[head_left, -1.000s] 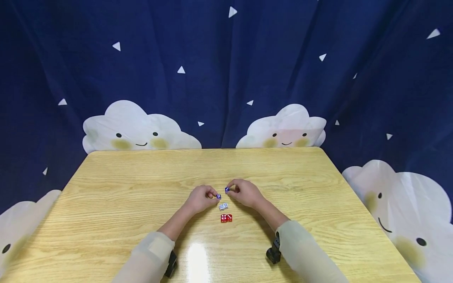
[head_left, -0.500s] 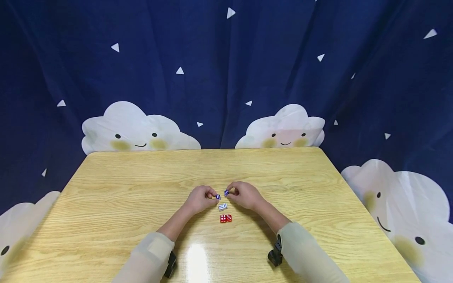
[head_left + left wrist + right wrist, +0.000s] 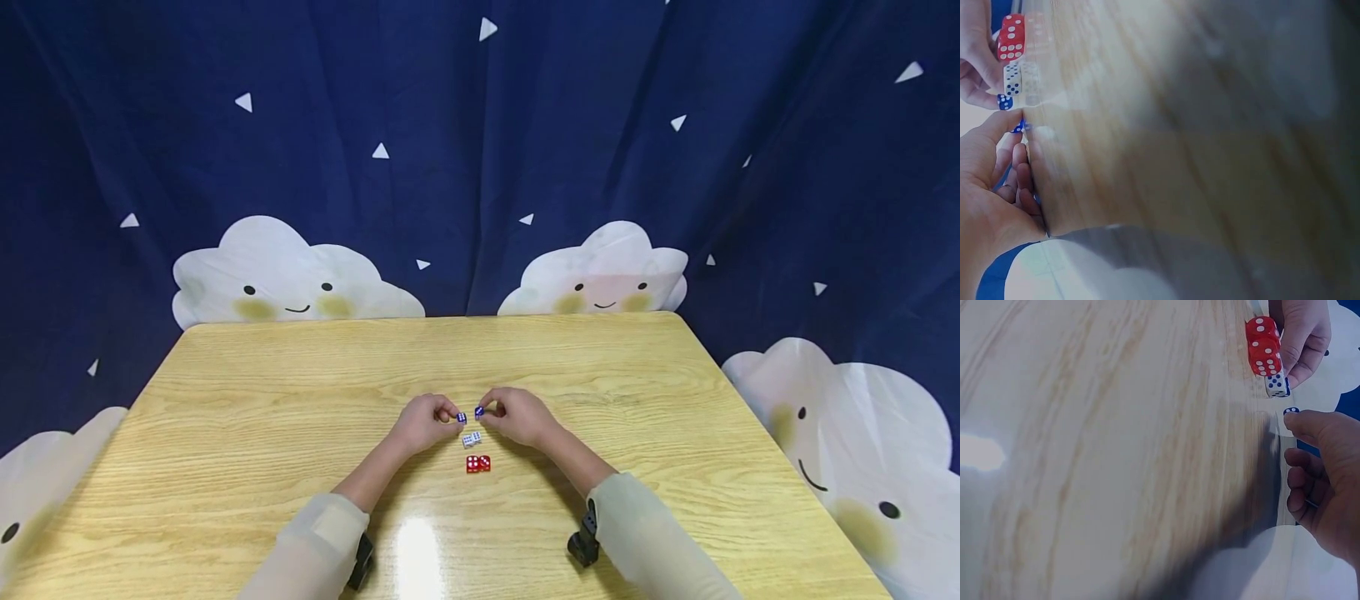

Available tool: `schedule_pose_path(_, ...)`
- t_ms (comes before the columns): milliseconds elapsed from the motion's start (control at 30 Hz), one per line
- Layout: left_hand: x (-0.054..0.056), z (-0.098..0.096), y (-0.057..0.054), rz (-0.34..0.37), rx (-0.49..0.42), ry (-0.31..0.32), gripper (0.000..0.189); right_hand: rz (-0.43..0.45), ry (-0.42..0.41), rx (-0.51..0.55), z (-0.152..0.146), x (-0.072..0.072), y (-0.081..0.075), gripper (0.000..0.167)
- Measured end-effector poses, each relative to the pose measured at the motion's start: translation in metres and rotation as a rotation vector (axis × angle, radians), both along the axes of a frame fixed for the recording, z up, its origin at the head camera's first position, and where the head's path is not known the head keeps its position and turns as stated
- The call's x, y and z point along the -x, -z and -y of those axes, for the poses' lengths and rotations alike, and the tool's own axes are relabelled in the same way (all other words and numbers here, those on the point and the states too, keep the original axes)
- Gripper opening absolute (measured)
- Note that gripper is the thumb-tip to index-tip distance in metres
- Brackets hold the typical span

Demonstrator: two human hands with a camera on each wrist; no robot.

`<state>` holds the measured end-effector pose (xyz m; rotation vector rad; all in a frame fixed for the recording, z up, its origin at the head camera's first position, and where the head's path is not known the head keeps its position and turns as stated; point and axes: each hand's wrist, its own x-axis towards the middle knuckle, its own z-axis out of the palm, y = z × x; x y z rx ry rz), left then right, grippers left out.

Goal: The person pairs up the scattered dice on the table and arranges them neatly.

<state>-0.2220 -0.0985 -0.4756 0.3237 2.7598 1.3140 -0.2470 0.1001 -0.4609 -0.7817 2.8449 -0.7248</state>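
Note:
Between thumb and fingertips, my left hand pinches a blue die with white pips, low at the table top. Just across from it, my right hand pinches a second blue die; a narrow gap parts the two. A pair of white dice with blue pips sits side by side just in front of them. Nearer the front, two red dice stand together in a row. In the right wrist view, the thumb partly hides the right hand's blue die.
The light wooden table carries the dice near its middle. Behind it hangs a dark blue curtain with white triangles and smiling clouds. Bright glare lies on the table's front part. A black wrist camera sits under the right sleeve.
My right hand has brought its blue die a little toward the front, nearly level with the left one. The left hand, white dice and red dice have hardly moved.

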Motion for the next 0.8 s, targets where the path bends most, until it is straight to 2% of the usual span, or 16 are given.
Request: schedule_pose_path(800, 0.0026, 0.0001, 0.0023, 0.041, -0.025, -0.007, 0.013, -0.011, -0.027, 0.019, 0.0074, -0.0009, 0.0051, 0.018)
